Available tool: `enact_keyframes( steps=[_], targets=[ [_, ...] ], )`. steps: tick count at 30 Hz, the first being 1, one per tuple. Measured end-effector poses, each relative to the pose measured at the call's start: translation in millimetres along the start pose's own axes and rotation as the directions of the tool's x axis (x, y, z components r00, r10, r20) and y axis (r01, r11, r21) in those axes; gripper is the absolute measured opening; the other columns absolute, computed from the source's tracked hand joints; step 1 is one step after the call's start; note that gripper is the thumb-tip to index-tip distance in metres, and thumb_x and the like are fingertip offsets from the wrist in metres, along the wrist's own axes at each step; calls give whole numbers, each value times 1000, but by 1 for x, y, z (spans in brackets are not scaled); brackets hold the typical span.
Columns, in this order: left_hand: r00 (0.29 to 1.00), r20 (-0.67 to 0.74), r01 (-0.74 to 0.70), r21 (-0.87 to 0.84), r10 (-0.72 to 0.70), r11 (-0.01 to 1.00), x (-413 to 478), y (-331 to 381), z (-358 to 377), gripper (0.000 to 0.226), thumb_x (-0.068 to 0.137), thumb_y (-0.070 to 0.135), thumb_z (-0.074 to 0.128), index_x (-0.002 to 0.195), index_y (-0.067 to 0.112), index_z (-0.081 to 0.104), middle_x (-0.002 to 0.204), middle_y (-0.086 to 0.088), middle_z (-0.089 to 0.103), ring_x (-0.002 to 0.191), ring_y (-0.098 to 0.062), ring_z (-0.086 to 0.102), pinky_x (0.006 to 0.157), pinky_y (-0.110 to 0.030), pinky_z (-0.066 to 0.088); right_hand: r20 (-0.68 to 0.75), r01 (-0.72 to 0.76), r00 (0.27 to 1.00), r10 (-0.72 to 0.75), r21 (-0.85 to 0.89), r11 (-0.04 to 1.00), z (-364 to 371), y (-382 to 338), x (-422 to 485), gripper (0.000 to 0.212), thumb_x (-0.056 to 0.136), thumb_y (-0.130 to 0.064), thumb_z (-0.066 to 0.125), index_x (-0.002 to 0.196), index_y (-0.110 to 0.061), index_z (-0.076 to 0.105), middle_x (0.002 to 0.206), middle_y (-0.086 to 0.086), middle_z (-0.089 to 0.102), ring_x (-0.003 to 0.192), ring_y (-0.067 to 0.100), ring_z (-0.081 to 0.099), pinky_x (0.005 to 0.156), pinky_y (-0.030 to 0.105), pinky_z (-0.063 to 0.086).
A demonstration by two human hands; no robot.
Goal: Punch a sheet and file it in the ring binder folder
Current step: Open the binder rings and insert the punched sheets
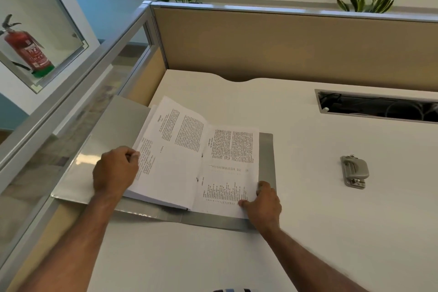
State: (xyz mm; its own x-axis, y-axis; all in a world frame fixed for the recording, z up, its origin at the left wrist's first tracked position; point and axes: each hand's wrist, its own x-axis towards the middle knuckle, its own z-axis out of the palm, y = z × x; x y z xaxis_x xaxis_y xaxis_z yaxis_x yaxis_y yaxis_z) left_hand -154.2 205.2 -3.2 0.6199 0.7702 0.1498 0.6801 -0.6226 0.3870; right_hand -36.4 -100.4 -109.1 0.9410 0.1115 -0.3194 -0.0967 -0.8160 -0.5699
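Observation:
A grey ring binder (267, 161) lies open on the white desk, its left cover hanging past the desk's left edge. A thick stack of printed sheets (175, 154) fills its left side; a thinner printed sheet (227, 168) lies on the right side. The rings are mostly hidden in the fold. My left hand (115, 170) grips the left edge of the stack, fingers curled. My right hand (262, 204) presses on the lower right corner of the right sheet. A grey metal hole punch (354, 171) sits on the desk to the right, apart from both hands.
A beige partition (296, 47) walls the back of the desk and a glass panel (71, 111) the left. A cable slot (379, 108) opens at the back right. Plants stand behind the partition. A red fire extinguisher (28, 50) stands far left.

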Motion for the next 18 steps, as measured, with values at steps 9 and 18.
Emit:
enact_keyframes(
  steps=[9, 18],
  targets=[
    [999, -38, -13, 120, 18, 993, 3, -13, -6, 17, 87, 24, 66, 91, 8, 72, 85, -15, 73, 73, -37, 65, 62, -38, 48, 67, -98, 994, 92, 89, 991, -7, -5, 6, 53, 66, -35, 86, 102, -23, 49, 100, -5, 57, 95, 22, 62, 88, 41, 52],
    [997, -16, -76, -115, 75, 990, -13, 12, 17, 18, 81, 24, 72, 95, 13, 69, 89, -6, 69, 77, -25, 64, 66, -31, 46, 24, -47, 999, 41, 355, 934, -12, 2, 3, 17, 88, -32, 65, 97, -21, 57, 92, -5, 65, 81, 15, 65, 67, 21, 51]
  ],
)
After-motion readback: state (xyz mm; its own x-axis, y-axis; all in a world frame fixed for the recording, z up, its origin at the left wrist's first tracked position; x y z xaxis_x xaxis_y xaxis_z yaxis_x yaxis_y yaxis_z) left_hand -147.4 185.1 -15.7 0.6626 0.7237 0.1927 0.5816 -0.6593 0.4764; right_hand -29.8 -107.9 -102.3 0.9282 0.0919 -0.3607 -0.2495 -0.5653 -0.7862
